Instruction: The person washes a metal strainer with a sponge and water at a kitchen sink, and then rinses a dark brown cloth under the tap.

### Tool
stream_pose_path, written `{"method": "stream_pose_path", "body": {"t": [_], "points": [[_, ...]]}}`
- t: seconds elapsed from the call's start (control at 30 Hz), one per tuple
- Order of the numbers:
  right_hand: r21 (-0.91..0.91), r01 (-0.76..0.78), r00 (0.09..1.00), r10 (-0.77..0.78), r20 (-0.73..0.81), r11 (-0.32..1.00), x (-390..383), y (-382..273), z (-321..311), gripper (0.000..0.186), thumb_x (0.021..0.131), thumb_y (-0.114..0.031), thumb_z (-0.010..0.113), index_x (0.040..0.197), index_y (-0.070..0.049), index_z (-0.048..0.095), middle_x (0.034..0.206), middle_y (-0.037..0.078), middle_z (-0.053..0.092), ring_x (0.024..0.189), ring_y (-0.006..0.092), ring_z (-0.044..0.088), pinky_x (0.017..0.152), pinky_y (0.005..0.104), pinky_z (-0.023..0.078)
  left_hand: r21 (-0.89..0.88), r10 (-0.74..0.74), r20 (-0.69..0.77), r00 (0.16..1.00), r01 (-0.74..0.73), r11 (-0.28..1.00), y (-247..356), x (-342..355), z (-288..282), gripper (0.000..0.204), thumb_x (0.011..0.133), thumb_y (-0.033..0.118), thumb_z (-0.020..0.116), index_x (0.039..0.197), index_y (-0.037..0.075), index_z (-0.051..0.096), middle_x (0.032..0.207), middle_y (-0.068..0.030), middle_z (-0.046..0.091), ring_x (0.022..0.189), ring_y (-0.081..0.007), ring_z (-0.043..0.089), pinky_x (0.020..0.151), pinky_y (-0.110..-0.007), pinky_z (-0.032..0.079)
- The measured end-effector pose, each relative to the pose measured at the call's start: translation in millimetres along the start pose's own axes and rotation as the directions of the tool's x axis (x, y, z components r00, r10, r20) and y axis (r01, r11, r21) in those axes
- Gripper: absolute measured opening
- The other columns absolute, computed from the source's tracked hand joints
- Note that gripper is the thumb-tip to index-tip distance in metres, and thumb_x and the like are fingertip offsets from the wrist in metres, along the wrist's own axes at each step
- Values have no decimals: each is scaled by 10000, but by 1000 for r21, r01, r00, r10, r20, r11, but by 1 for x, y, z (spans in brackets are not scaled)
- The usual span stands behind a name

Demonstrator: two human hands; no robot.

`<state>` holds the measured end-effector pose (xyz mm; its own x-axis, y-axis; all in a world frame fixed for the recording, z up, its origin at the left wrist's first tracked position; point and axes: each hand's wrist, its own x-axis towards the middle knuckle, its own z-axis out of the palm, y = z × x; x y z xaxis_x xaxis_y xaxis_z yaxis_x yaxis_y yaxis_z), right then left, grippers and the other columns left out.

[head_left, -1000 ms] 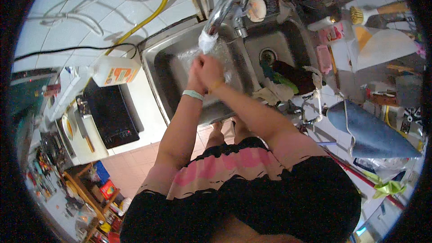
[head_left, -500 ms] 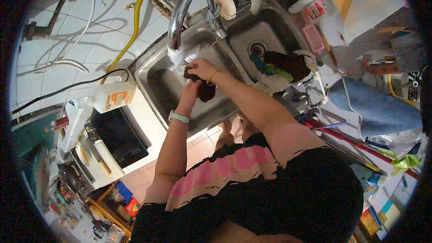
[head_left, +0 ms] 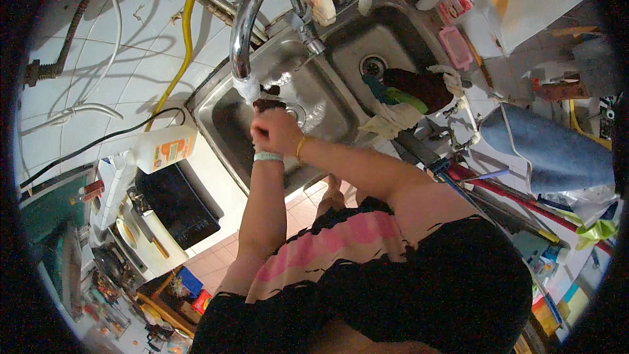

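Both hands are close together over the left sink basin (head_left: 223,118), under the chrome faucet (head_left: 241,33). My right hand (head_left: 283,132), with a yellow band at its wrist, is closed and overlaps my left hand (head_left: 259,135), which has a pale wristband. A small dark brown cloth (head_left: 268,103) sticks out beyond the fingers, just below the faucet's mouth. The fingers are bunched around it, and most of the cloth is hidden by them. Water shines in the basin around the drain.
In the right basin lie dark brown cloth (head_left: 422,86), green cloth (head_left: 406,99) and a whitish cloth (head_left: 393,120) over the edge. A white jug (head_left: 164,147) stands left of the sink. A pink soap dish (head_left: 455,47) and bottles sit at the right.
My hands have drawn together and moved slightly toward me and left. The cloth, which hung below the hands, now shows beyond them under the faucet. The view has shifted a little.
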<state>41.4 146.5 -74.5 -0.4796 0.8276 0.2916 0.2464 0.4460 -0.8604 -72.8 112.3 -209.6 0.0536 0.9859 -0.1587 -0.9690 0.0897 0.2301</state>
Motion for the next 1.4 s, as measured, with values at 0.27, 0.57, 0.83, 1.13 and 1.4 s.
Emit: {"method": "stream_pose_path", "body": {"t": [0.27,0.57,0.83,1.13,1.4], "points": [[58,-420,898,424,-120,906,-6,9,19,339,766,-410,651,751,-80,576,712,130,625,670,364,596,625,457,468,143,-169,-4,986,168,975,20,4,1,508,918,492,414,1155,65,557,1095,-127,598,986,-260,565,892,-401,451],[-104,-607,794,608,-19,788,49,57,-5,449,768,-477,601,865,-39,620,844,205,653,829,402,622,764,495,489,187,-1,-438,899,92,978,-28,18,94,389,959,394,406,1212,113,495,1195,-45,551,1073,-235,538,935,-389,433],[-9,-657,747,650,-142,754,13,78,18,457,822,-462,604,849,-6,598,818,211,633,775,402,599,696,432,481,376,125,-578,806,127,918,-5,5,76,317,946,305,407,1110,59,521,1079,-63,578,1032,-224,566,895,-372,464],[842,-456,764,612,204,289,43,123,37,281,826,-252,644,976,-15,617,850,76,633,747,219,619,738,342,502,231,-89,-548,832,253,939,-7,1,109,535,931,491,355,1293,108,446,1290,-91,494,1165,-276,487,1002,-449,381],[-56,-104,993,101,-55,993,1,3,21,270,760,-216,650,975,-67,581,929,128,531,917,317,531,820,419,446,-50,26,-38,999,-28,998,8,-5,39,521,918,505,409,1273,130,475,1238,-94,529,1104,-290,508,975,-442,391]]}}
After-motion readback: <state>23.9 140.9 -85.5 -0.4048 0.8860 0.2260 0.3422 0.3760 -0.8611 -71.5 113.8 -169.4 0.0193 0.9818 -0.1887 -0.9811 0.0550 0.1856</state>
